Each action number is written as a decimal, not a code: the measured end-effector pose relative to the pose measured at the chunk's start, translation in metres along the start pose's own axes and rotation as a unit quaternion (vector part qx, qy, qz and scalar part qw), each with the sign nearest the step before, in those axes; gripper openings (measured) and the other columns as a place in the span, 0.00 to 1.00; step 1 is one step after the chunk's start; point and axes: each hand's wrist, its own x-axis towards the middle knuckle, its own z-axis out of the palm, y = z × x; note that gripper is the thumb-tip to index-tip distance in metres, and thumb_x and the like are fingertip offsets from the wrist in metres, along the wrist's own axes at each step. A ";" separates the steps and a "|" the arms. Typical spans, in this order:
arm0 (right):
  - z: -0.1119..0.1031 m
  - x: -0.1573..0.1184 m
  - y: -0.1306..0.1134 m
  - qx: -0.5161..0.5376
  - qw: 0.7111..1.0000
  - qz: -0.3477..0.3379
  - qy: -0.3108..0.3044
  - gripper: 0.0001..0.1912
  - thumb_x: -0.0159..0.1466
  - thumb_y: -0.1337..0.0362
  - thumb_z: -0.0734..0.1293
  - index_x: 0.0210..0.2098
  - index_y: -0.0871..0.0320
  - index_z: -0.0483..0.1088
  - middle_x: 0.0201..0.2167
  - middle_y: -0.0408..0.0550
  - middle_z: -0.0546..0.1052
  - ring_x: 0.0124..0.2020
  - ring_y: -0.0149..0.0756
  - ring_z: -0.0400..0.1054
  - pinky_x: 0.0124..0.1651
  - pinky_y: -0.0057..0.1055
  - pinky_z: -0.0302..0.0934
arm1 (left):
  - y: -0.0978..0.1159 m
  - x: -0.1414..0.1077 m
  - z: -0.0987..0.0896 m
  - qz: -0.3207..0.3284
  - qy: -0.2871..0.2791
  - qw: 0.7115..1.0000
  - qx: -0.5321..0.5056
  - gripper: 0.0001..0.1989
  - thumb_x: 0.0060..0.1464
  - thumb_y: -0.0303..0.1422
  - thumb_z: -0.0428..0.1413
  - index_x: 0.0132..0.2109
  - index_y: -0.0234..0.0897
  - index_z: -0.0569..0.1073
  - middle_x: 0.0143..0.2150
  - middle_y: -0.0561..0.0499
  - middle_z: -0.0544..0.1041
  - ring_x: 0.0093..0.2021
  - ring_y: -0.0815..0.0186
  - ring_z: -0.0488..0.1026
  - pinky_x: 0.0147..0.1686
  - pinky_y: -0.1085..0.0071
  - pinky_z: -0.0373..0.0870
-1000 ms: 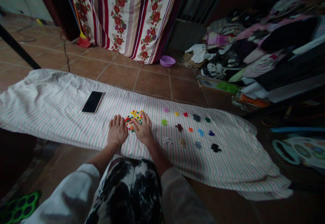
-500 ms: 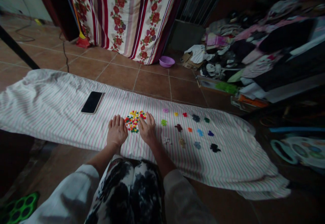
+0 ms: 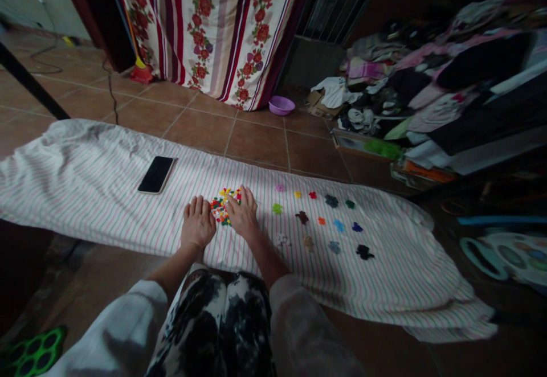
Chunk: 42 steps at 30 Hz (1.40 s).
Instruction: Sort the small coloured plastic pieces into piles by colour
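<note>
A heap of tiny mixed pieces (image 3: 220, 213) in red, yellow, green, orange and white lies on the striped cloth (image 3: 106, 212). My left hand (image 3: 198, 223) rests flat at the heap's left edge, its fingers stretched forward and holding nothing. Over the heap's right part reaches my right hand (image 3: 243, 212), fingers extended and apart, the fingertips on or just above the pieces and hiding some of them. Small single-colour piles sit in rows to the right, among them a lime green pile (image 3: 277, 209), a dark brown pile (image 3: 302, 217) and a black pile (image 3: 364, 251).
A phone (image 3: 156, 174) lies on the cloth to the left. Beyond the cloth, a purple basin (image 3: 281, 105) stands on the tiled floor near a floral curtain (image 3: 222, 29). Clothes (image 3: 410, 81) are heaped at the right. A green object with round holes (image 3: 36, 351) is at lower left.
My right hand has shifted slightly left, farther over the mixed heap. My left hand stays at the heap's left edge. The whole view has tilted slightly.
</note>
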 end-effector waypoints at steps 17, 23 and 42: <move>-0.002 0.005 0.005 -0.007 1.000 0.002 -0.005 0.17 0.68 0.58 0.61 0.55 0.48 0.72 0.66 0.54 0.59 0.67 0.53 0.48 0.60 0.54 0.53 | 0.000 0.000 0.001 0.003 0.007 1.000 0.007 0.23 0.61 0.34 0.41 0.57 0.28 0.69 0.63 0.33 0.67 0.67 0.48 0.59 0.62 0.50 0.58; 0.001 0.012 -0.003 -0.014 0.999 -0.012 -0.032 0.18 0.67 0.57 0.63 0.56 0.46 0.71 0.67 0.52 0.58 0.67 0.52 0.47 0.62 0.52 0.52 | 0.000 0.000 0.000 0.003 0.003 1.000 0.011 0.23 0.61 0.34 0.41 0.57 0.28 0.69 0.64 0.34 0.67 0.66 0.47 0.60 0.62 0.50 0.58; 0.003 -0.002 0.034 0.023 0.998 0.057 0.021 0.16 0.69 0.62 0.60 0.52 0.51 0.75 0.64 0.54 0.61 0.65 0.50 0.49 0.63 0.49 0.53 | 0.000 0.000 -0.001 0.008 -0.001 1.000 0.027 0.23 0.61 0.34 0.42 0.57 0.26 0.69 0.63 0.33 0.67 0.66 0.47 0.61 0.62 0.51 0.57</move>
